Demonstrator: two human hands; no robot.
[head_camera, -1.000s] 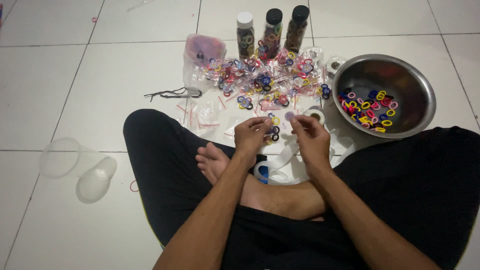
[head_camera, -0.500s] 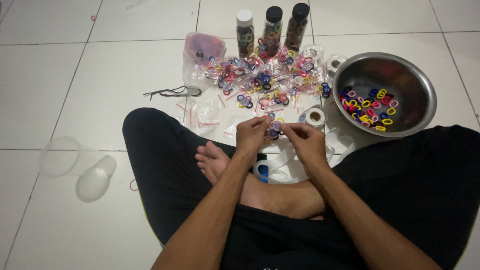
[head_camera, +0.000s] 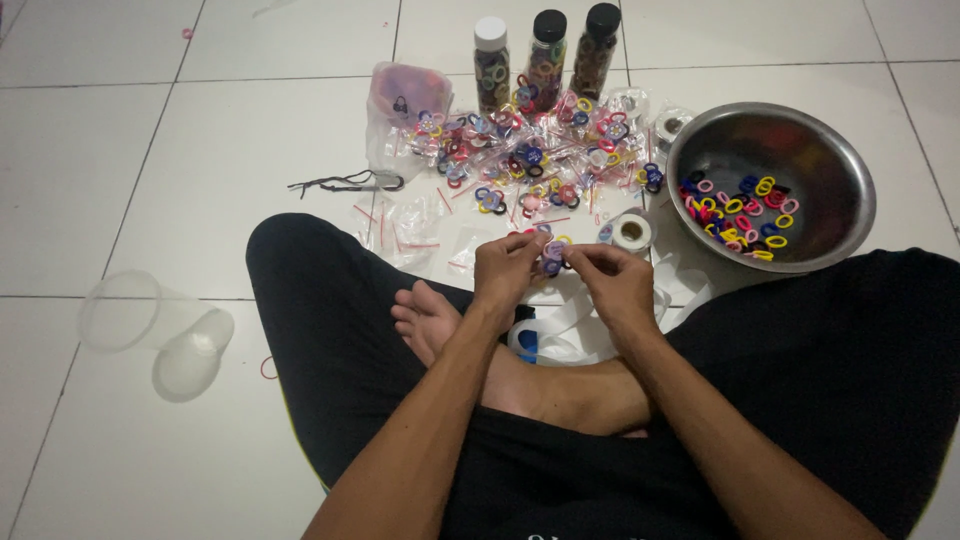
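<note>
Left hand (head_camera: 508, 268) is curled, fingertips pinched on a small packet of hair ties (head_camera: 553, 256); right hand (head_camera: 618, 282) meets it from the other side, fingers likewise closed on the same packet. Whether the packet is sealed cannot be told — it is too small and partly covered by the fingers. Both hands hover over the white tiled floor (head_camera: 200, 150), just ahead of the person's crossed legs and bare foot (head_camera: 428, 322).

Beyond the hands lies a heap of filled clear packets (head_camera: 530, 160) holding coloured elastic rings, spread toward the far edge of the floor. Three bottles (head_camera: 545, 55) stand upright in a row behind the heap — one white-capped, two black-capped — each packed with rings. A pinkish plastic bag (head_camera: 405, 100) sits just left of the bottles. Empty clear sleeves (head_camera: 410, 225) with red strips lie near the left knee. A roll of tape (head_camera: 632, 232) rests just beside the right hand.

A steel bowl (head_camera: 800, 150) sits at the right, loose coloured rings (head_camera: 740, 205) gathered along its near-left inner wall. A clear plastic cup (head_camera: 150, 325) lies on its side at the left, well apart from the hands. A dark cord (head_camera: 345, 183) lies left of the heap.
</note>
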